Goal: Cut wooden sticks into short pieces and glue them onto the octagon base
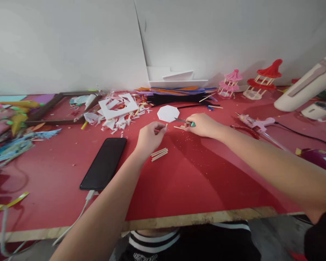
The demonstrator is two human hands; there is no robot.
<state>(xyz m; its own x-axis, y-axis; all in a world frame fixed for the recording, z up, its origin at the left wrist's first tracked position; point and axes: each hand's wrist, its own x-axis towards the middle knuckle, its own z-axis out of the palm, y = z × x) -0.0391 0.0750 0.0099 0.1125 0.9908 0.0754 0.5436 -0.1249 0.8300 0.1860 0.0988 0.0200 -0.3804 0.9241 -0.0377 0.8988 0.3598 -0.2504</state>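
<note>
In the head view, my left hand pinches a short wooden stick between thumb and fingertips. My right hand is closed around a small knife with a green handle, its blade pointing left towards the stick. Just beyond the blade lies a white octagonal board. A few short sticks rest beside my right fingers, partly hidden. Closer to me, several cut wooden sticks lie side by side on the red table.
A black phone with a cable lies left. White scraps and pipe cleaners are spread at the back. To the right are a pink tiered model, a red one, a glue gun and a mug.
</note>
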